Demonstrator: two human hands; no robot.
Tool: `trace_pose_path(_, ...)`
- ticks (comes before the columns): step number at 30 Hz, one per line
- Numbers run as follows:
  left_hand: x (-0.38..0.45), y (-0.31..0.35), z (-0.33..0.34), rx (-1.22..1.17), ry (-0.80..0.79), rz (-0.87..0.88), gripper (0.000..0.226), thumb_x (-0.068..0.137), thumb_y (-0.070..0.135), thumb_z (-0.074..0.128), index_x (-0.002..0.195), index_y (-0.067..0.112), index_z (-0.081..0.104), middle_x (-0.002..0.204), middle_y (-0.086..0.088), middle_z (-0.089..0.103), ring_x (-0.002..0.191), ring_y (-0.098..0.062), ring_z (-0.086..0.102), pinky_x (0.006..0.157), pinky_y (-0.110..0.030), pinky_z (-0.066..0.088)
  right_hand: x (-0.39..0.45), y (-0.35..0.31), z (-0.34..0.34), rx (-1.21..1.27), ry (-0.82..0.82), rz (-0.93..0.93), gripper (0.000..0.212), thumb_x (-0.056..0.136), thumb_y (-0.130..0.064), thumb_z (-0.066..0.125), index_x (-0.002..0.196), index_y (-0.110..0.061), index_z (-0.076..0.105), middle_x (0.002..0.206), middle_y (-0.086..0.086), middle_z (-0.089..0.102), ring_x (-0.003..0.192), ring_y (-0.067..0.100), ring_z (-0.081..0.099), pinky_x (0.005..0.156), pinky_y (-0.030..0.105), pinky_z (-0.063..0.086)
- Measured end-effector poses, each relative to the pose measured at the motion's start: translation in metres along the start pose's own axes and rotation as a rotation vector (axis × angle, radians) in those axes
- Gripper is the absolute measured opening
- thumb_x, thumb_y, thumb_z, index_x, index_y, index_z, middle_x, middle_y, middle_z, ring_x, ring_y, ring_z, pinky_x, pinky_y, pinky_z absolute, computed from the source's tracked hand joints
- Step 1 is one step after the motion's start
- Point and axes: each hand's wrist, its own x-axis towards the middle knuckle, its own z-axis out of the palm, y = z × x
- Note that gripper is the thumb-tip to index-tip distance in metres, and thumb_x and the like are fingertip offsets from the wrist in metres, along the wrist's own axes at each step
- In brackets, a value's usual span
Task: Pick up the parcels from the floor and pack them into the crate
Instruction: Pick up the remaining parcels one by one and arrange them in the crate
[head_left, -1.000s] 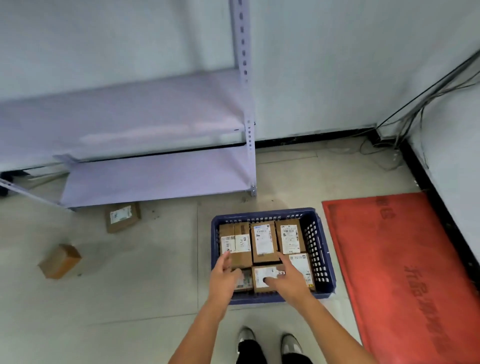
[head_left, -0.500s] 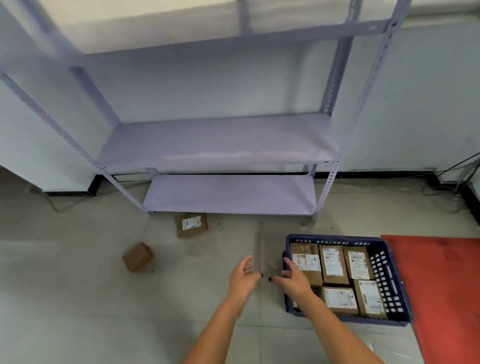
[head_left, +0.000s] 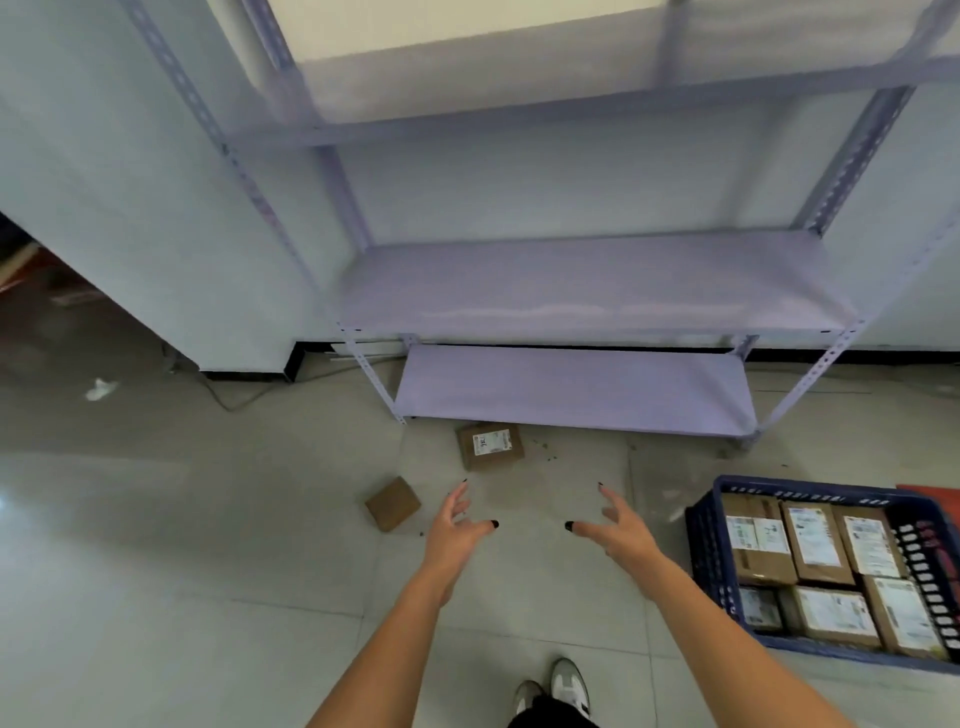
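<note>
Two brown cardboard parcels lie on the tiled floor. The labelled parcel (head_left: 490, 446) sits just in front of the rack's bottom shelf; the plain parcel (head_left: 392, 503) lies nearer me, to its left. My left hand (head_left: 458, 530) hovers with spread fingers just right of the plain parcel, holding nothing. My right hand (head_left: 615, 527) is also spread and empty, between the parcels and the crate. The blue slotted crate (head_left: 702, 540) stands at the right with several labelled parcels inside.
A grey metal shelf rack (head_left: 582, 291) stands against the wall ahead, its bottom shelf (head_left: 571, 387) low over the floor. A red mat's corner (head_left: 930, 491) shows behind the crate. My shoes (head_left: 558, 688) are at the bottom edge. A dark doorway opens at left.
Both hands left the crate and moved out to the left over the floor, toward the loose parcels. The view swung left, so the crate slid to the right edge.
</note>
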Motion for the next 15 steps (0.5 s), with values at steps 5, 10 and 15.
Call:
trace_pose_path(5, 0.021, 0.019, -0.045, -0.017, 0.044, 0.063, 0.074, 0.078, 0.007, 0.071, 0.141, 0.027, 0.039, 0.142, -0.006, 0.044, 0.127, -0.021, 0.046, 0.091, -0.027, 0.040, 0.023, -0.043, 0.049, -0.022, -0.064, -0.113, 0.089, 0.077, -0.013, 0.076, 0.149, -0.020, 0.024, 0.151, 0.015, 0.030, 0.140, 0.028, 0.031, 0.108, 0.038, 0.032)
trace_pose_path(10, 0.062, 0.010, -0.093, -0.023, 0.012, 0.043, 0.071, 0.079, 0.011, 0.071, 0.140, 0.029, 0.038, 0.143, -0.004, 0.044, 0.128, -0.021, 0.045, 0.095, -0.029, 0.038, 0.048, -0.066, 0.109, 0.024, -0.050, -0.109, 0.089, 0.075, -0.006, 0.076, 0.148, -0.021, 0.026, 0.151, 0.017, 0.030, 0.140, 0.027, 0.031, 0.104, 0.034, 0.035)
trace_pose_path(15, 0.110, -0.010, -0.166, -0.039, -0.036, -0.013, 0.071, 0.080, 0.006, 0.068, 0.141, 0.024, 0.037, 0.142, -0.005, 0.043, 0.128, -0.023, 0.047, 0.093, -0.030, 0.042, 0.084, -0.075, 0.194, 0.017, -0.057, -0.036, 0.092, 0.075, -0.007, 0.076, 0.149, -0.019, 0.023, 0.149, 0.020, 0.030, 0.137, 0.031, 0.035, 0.101, 0.033, 0.038)
